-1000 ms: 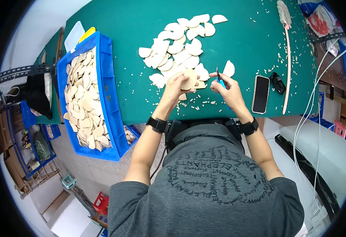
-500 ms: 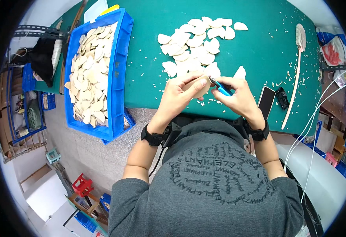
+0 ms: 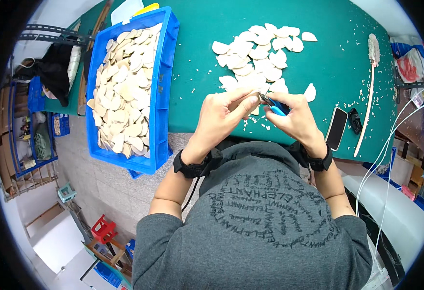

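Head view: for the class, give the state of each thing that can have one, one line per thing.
Left hand: closed on a pale piece
Pale piece: held, mostly hidden
Right hand: closed around blue-handled pliers
Blue-handled pliers: held, jaw opening unclear
Blue crate: open-topped, piled with similar pieces
Loose pieces: spread out, some overlapping
Phone: lying flat, screen dark

Your left grip [image 3: 221, 113] holds a pale piece [image 3: 238, 103]; your right grip [image 3: 296, 117] holds a blue-handled tool [image 3: 278, 110] at its edge, above the green counter [image 3: 197, 63].
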### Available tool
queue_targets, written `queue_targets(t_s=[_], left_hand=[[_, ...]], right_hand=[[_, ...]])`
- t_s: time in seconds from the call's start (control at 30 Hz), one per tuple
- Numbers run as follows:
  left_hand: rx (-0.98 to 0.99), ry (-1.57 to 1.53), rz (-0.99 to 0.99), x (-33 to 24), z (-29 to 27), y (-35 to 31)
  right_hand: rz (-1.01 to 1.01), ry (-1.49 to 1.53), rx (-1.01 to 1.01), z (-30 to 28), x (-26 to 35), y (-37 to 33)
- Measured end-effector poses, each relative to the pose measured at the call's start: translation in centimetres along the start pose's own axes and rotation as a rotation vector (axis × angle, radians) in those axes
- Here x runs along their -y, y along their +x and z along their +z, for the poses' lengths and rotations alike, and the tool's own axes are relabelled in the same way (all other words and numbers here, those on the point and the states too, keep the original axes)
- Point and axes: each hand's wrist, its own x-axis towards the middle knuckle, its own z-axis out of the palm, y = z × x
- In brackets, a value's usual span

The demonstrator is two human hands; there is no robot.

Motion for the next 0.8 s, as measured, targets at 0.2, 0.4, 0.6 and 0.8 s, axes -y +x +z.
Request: queue_targets(t_s=[0.2, 0.4, 0.6, 0.8], left_hand=[[0.057, -0.319, -0.114, 1.1, -2.4, -0.4], [0.020, -0.323, -0.197, 0.7, -5.0, -0.8], [-0.153, -0.286, -0.061, 2.2, -6.4, -0.9], [-0.768, 0.051, 0.096, 4.1, -15.2, -0.3]], right_hand=[[0.040, 0.112, -0.025, 2.4, 0.5, 0.4], [0.190, 0.274, -0.171, 3.6, 0.5, 0.5], [0.203, 0.315, -0.183, 4.6, 0.8, 0.2], [0.285, 0.274, -0.257, 3.9, -0.4, -1.7]])
